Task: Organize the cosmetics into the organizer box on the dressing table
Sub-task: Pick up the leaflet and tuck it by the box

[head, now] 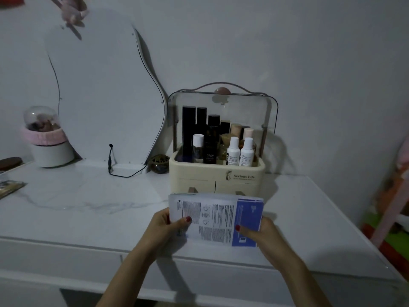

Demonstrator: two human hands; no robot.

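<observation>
1. Two hands hold a stack of flat sachets (215, 219) above the desk (88, 213) front edge: left hand (164, 229) grips the stack's left end, thumb on top; right hand (259, 232) grips the blue right end, thumb on top.
2. Organizer box (217, 173) stands just behind the sachets, clear lid (223, 107) raised, top tray packed with upright bottles (240, 150).
3. Curvy mirror (104, 94) left of box; small dark jar (159, 164) between them.
4. Domed container (47, 138) far left.
</observation>
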